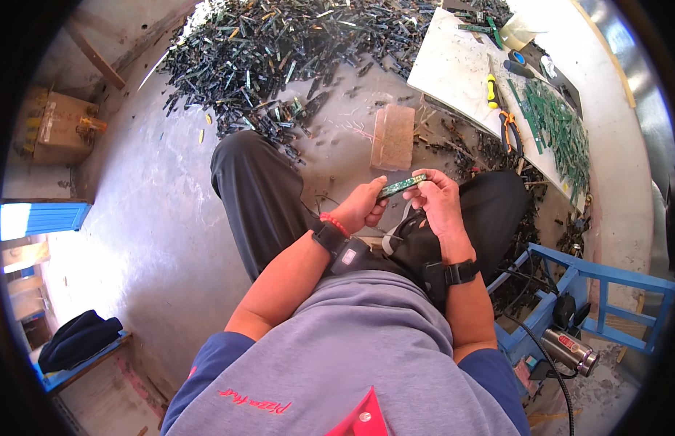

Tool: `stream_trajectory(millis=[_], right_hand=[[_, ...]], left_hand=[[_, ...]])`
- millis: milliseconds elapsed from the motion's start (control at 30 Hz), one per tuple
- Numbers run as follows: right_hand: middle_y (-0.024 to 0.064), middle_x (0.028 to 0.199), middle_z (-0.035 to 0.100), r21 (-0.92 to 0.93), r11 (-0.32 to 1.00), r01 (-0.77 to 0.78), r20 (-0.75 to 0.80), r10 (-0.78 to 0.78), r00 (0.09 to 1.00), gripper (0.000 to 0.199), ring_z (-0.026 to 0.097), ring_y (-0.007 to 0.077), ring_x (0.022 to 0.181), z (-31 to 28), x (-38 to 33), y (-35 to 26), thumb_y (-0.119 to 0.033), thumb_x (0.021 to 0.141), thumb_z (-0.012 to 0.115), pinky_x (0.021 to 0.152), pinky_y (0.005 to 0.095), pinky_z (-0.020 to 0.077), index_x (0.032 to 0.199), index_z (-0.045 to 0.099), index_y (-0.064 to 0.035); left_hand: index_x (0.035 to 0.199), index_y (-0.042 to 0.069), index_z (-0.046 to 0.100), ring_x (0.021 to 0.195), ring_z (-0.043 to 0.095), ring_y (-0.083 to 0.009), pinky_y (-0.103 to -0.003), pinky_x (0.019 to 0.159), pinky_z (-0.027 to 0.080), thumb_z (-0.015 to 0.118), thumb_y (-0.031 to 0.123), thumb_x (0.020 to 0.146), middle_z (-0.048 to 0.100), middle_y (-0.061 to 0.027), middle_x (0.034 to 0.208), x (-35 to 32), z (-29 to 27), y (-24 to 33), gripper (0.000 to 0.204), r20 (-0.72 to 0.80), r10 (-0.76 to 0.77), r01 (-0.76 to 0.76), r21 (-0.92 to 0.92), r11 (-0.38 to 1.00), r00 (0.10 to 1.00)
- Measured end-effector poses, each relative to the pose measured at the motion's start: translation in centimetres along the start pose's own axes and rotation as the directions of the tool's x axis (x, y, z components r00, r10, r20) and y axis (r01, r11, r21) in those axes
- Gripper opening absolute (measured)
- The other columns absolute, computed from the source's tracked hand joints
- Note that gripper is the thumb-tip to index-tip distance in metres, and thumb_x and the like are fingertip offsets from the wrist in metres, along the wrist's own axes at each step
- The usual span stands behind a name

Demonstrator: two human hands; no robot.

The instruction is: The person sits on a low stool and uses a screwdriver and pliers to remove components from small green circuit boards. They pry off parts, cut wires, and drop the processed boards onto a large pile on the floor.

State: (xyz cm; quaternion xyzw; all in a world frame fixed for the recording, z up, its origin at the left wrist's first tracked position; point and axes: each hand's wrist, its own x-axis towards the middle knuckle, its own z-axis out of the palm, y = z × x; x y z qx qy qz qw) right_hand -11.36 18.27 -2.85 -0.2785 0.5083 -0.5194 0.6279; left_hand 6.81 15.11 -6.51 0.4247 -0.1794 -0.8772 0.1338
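Note:
A narrow green circuit board strip (400, 187) is held between my two hands, above my crossed legs. My left hand (363, 206) grips its left end, thumb on top and fingers curled beneath. At the strip's right end, my right hand (438, 200) pinches it with thumb and fingertips. Just beyond the hands a reddish-brown brick (392, 136) lies on the floor. To the right, on a white board (453, 69), are pliers (509, 133) with orange and black handles, a yellow-handled screwdriver (491, 91) and a heap of green strips (559, 127).
A large pile of dark strips (279, 58) spreads over the floor ahead. On the right stand a blue frame (599, 276) and a steel flask (570, 351), with a black cable (552, 360) beside them. A cardboard box (65, 128) sits at the far left; dark cloth (79, 340) lies lower left.

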Motion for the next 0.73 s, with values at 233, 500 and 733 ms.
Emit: stream_trajectory(millis=[233,500,733], right_hand=[[0.0097,0.080,0.065,0.375,0.921,-0.108,0.083,0.083,0.993,0.015,0.065,0.0172,0.065,-0.7,0.1,1.7,-0.004,0.086,0.050,0.053,0.0242,0.0487,0.096,0.061,0.0000],[0.0088,0.077,0.065,0.319,0.940,-0.122,0.036,0.116,0.993,0.014,0.065,0.0164,0.064,-0.4,0.5,1.8,-0.003,0.086,0.050,0.053,0.0244,0.0500,0.096,0.060,-0.0005],[0.0094,0.078,0.066,0.063,0.996,-0.069,-0.047,0.072,0.996,0.015,0.066,0.0167,0.064,-0.5,0.2,0.9,-0.005,0.085,0.053,0.053,0.0247,0.0520,0.097,0.061,-0.0032]], left_hand=[[0.063,0.013,0.039,0.037,0.014,-0.0093,-0.027,0.037,0.013,0.031,0.050,0.097,0.022,0.0058,0.047,-0.6,0.1,0.3,0.051,0.091,-0.053,0.059,-0.070,0.996,0.994],[0.063,0.013,0.039,0.037,0.015,-0.0095,-0.027,0.037,0.014,0.033,0.049,0.096,0.022,0.0059,0.047,-0.3,0.0,0.1,0.050,0.040,-0.028,0.031,-0.072,0.997,0.999],[0.066,0.008,0.043,0.036,0.023,-0.0100,-0.026,0.036,0.017,0.037,0.053,0.094,0.032,0.0014,0.049,-0.4,1.1,0.1,0.053,-0.196,0.098,-0.103,-0.015,0.995,0.976]])
